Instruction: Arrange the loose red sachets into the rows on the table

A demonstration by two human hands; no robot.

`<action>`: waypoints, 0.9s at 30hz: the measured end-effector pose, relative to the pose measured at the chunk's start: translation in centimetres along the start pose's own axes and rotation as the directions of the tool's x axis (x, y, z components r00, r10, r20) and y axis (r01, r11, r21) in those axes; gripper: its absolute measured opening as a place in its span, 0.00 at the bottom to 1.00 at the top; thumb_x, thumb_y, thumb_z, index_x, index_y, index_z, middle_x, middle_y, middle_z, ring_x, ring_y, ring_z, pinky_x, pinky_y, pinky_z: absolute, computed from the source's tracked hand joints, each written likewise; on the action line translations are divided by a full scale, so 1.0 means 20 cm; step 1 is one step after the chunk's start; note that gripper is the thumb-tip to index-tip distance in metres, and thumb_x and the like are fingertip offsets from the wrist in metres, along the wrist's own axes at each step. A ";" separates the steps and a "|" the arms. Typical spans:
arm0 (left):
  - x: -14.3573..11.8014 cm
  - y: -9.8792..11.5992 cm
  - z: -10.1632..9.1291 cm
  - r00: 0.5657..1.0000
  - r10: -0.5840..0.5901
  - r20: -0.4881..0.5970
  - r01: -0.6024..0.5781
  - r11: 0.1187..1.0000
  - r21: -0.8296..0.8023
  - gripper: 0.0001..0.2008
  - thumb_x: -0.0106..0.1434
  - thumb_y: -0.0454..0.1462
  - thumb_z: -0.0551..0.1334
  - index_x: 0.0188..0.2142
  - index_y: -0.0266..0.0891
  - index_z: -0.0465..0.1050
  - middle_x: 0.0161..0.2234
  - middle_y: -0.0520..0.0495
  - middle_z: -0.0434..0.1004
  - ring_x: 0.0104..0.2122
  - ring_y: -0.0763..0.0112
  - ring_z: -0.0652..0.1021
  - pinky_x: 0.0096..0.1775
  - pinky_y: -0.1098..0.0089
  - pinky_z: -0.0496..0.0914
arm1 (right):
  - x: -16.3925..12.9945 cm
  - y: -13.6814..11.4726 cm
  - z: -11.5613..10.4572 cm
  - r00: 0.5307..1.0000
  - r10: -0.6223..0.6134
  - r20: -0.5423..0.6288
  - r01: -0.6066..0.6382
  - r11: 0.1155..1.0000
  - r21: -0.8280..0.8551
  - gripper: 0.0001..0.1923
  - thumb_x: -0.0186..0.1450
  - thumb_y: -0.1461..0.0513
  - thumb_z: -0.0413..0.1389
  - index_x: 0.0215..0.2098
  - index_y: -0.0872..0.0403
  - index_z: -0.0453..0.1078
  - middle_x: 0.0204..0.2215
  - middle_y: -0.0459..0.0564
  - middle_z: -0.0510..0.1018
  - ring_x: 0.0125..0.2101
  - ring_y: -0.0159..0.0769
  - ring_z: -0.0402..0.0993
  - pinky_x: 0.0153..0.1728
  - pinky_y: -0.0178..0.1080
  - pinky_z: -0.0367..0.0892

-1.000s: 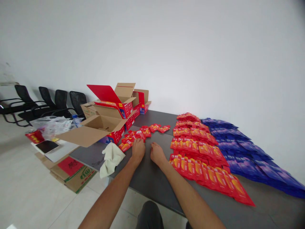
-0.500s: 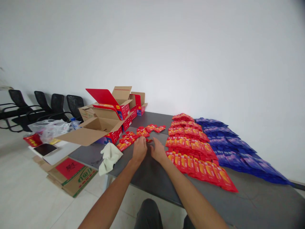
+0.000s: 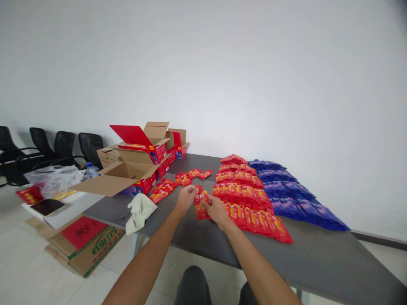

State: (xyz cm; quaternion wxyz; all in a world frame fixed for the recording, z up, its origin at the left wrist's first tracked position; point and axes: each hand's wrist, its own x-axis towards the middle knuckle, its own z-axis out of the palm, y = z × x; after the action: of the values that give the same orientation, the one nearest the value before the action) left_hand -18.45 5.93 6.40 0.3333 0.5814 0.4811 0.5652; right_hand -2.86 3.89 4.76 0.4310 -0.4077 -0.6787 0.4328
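A red packet with an orange print is held up above the dark table. My left hand pinches its upper left side, and my right hand grips its right edge. Just beyond my hands lie loose red packets, scattered in small groups. To the right stand overlapping rows of red packets, partly behind my right hand. Farther right are similar rows of blue packets.
Open cardboard boxes stand at the table's left side, one flap jutting forward. A pale cloth lies at the left front edge. Lower left are a phone, a red can, plastic bags and flattened cardboard.
The red packet, mostly hidden between my hands before, is now raised upright with its printed front showing. The view has shifted slightly to the right.
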 end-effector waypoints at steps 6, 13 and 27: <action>-0.06 0.00 0.11 1.000 0.013 -0.005 -0.013 1.000 -0.018 0.11 0.56 0.43 0.59 0.27 0.37 0.69 0.23 0.54 0.71 0.23 0.75 0.69 0.27 0.75 0.61 | -0.10 -0.06 -0.06 0.999 0.001 -0.037 0.005 0.988 0.156 0.20 0.60 0.45 0.56 0.34 0.54 0.70 0.24 0.44 0.73 0.23 0.32 0.66 0.23 0.31 0.59; -0.20 0.08 0.24 0.990 -0.031 0.136 0.058 0.978 -0.199 0.13 0.58 0.45 0.59 0.27 0.36 0.68 0.23 0.53 0.70 0.23 0.77 0.68 0.27 0.75 0.60 | -0.14 -0.08 -0.17 0.966 -0.068 -0.251 0.095 0.991 0.099 0.17 0.61 0.48 0.56 0.31 0.55 0.71 0.25 0.45 0.73 0.27 0.32 0.65 0.28 0.33 0.59; -0.31 0.13 0.44 0.999 -0.040 0.028 0.042 0.997 -0.068 0.15 0.62 0.47 0.55 0.27 0.38 0.67 0.24 0.53 0.69 0.26 0.75 0.69 0.30 0.74 0.62 | -0.27 -0.05 -0.23 0.935 -0.075 -0.345 0.099 0.994 0.051 0.15 0.66 0.52 0.52 0.30 0.55 0.68 0.25 0.44 0.71 0.26 0.32 0.64 0.29 0.33 0.58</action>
State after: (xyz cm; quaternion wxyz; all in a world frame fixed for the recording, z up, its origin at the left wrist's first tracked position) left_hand -8.68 0.59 5.48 0.3709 0.5672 0.4687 0.5666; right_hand 2.95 -0.34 5.68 0.5750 -0.4314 -0.5956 0.3585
